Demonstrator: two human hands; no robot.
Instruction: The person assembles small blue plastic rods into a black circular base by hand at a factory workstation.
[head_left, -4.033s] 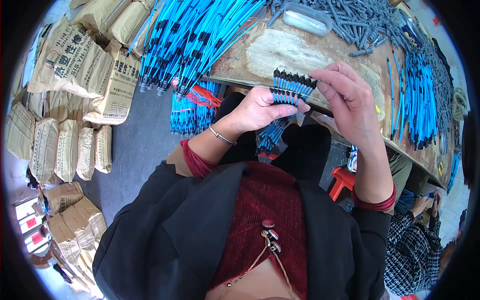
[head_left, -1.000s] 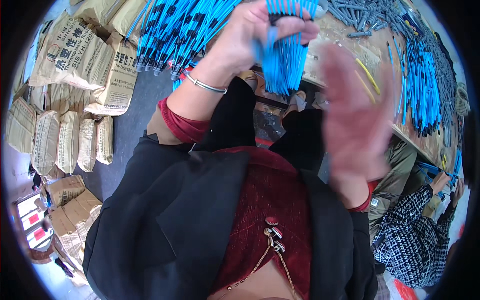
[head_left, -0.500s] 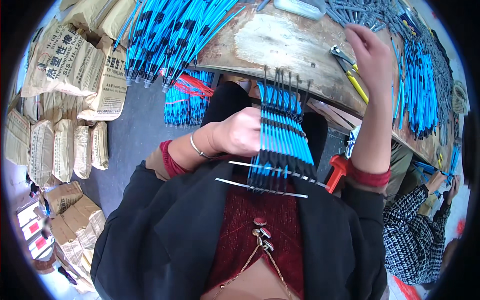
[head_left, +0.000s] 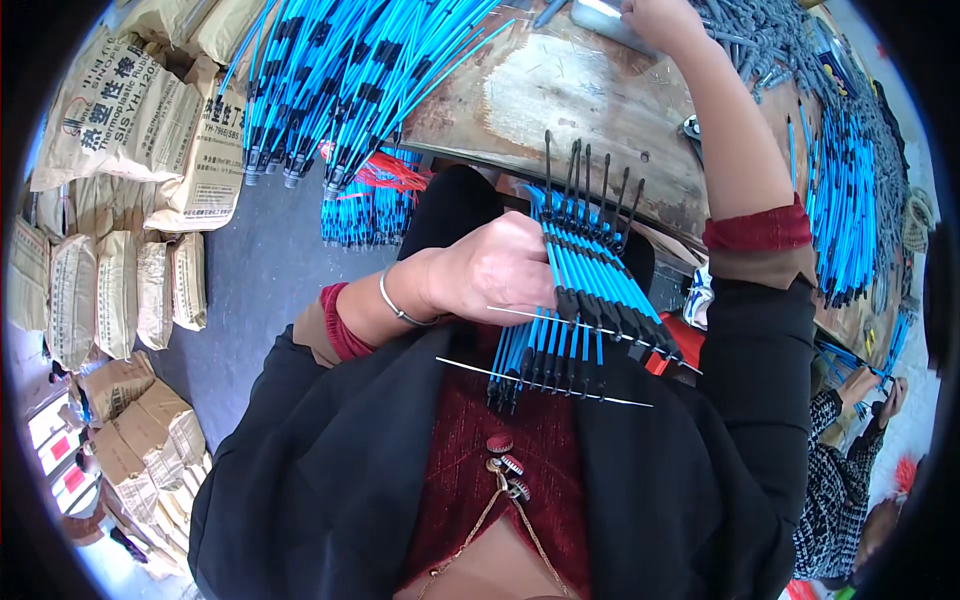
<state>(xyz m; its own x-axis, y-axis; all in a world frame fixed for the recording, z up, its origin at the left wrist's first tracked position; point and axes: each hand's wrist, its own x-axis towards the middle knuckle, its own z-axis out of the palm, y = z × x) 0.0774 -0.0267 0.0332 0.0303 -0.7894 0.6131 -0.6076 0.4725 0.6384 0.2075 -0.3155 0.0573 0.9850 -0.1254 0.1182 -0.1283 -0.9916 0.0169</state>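
In front of my chest, my left hand point(head_left: 495, 270) is closed around the side of a row of blue rods with black fittings point(head_left: 595, 275). Two thin metal strips point(head_left: 545, 387) cross the row near its lower end and stick out on both sides. Several black-tipped pins point(head_left: 590, 185) rise from its upper end. Far off across the table, my right hand point(head_left: 662, 22) reaches to the edge of a pale shallow container point(head_left: 603, 20). Its fingertips are partly cut off by the picture's top edge, so their grip is unclear.
On the wooden table point(head_left: 540, 90) lie blue rods point(head_left: 350, 70) at left, grey plastic parts point(head_left: 755, 40), and more rods point(head_left: 845, 200) at right. Pliers point(head_left: 692, 127) are mostly behind my right forearm. Paper sacks point(head_left: 120, 110) stand left. A co-worker's hands point(head_left: 875, 390) work at far right.
My right hand has moved up and left across the table to the pale container. My left hand and the row of rods have shifted slightly right, and the row is more tilted.
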